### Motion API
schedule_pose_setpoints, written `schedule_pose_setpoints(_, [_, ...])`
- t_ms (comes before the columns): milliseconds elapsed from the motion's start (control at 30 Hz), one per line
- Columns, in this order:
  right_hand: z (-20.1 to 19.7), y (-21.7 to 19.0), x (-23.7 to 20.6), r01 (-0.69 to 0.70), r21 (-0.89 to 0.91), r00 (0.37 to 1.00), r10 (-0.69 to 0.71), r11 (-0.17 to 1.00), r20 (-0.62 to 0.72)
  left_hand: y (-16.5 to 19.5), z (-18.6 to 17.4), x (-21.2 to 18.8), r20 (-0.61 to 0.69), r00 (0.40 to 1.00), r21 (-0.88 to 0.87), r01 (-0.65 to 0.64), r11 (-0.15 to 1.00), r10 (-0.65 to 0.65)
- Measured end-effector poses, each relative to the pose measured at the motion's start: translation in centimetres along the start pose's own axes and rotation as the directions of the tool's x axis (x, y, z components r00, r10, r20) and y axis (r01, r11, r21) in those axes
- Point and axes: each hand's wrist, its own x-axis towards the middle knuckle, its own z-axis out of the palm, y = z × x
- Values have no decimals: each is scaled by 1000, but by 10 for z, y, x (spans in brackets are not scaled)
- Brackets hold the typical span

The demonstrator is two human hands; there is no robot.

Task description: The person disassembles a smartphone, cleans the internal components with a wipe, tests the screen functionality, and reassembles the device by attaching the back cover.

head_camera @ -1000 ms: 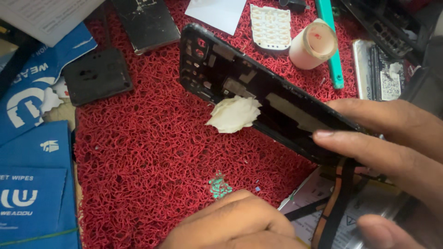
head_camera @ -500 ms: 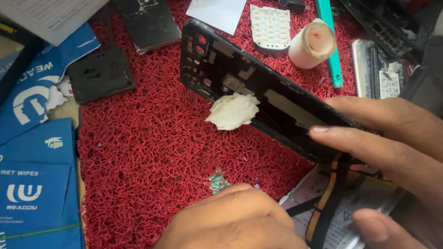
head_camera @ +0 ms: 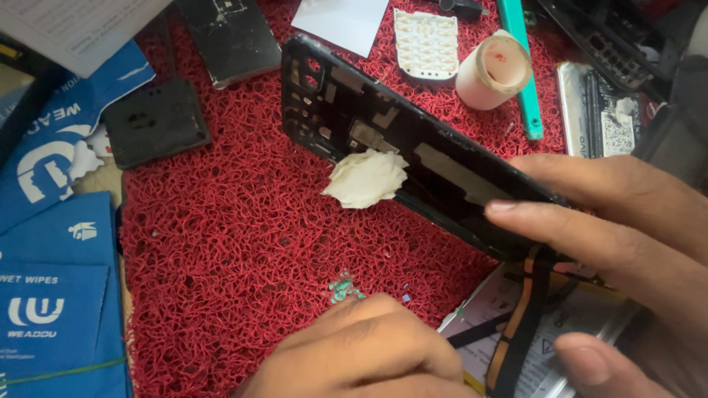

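holding a stripped phone frame over the mat

near, left hand [head_camera: 369,350] rests knuckles-up, fingers curled, grip hidden. right hand [head_camera: 627,221] pinches the black phone frame [head_camera: 413,147], tilted above the red mat [head_camera: 236,243]; a slip could snag the orange flex cable [head_camera: 527,309].

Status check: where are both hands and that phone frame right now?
Right hand grips black phone frame, tilted over red mat. Left hand rests on mat. White wad lies against frame.

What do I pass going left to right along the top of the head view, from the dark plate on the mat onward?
Small black plate → phone frame held up by the right hand → white perforated keypad piece → roll of tape → teal tool.
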Motion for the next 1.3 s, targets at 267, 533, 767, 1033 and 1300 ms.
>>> schedule_pose_setpoints(267, [1,0,0,1,2,1000,-1,1000,-16,14,-2,12,-70,979,-33,190,981,-192])
schedule_pose_setpoints(533, [1,-3,1,-8,-1,1000,8,1000,-16,5,6,4,-72,990,49,128,991,-124])
schedule_pose_setpoints(767, [0,-5,3,7,-27,1000,-7,1000,-10,45,-7,50,49,976,92,206,974,-211])
schedule_pose_setpoints(1033, [-1,-6,7,72,-36,997,-72,997,-14,10,12,16,10,991,309,-132,942,136])
schedule_pose_setpoints(1300, [4,-6,7,81,-25,995,-83,996,-60,-6,13,6,83,959,270,-282,921,269])
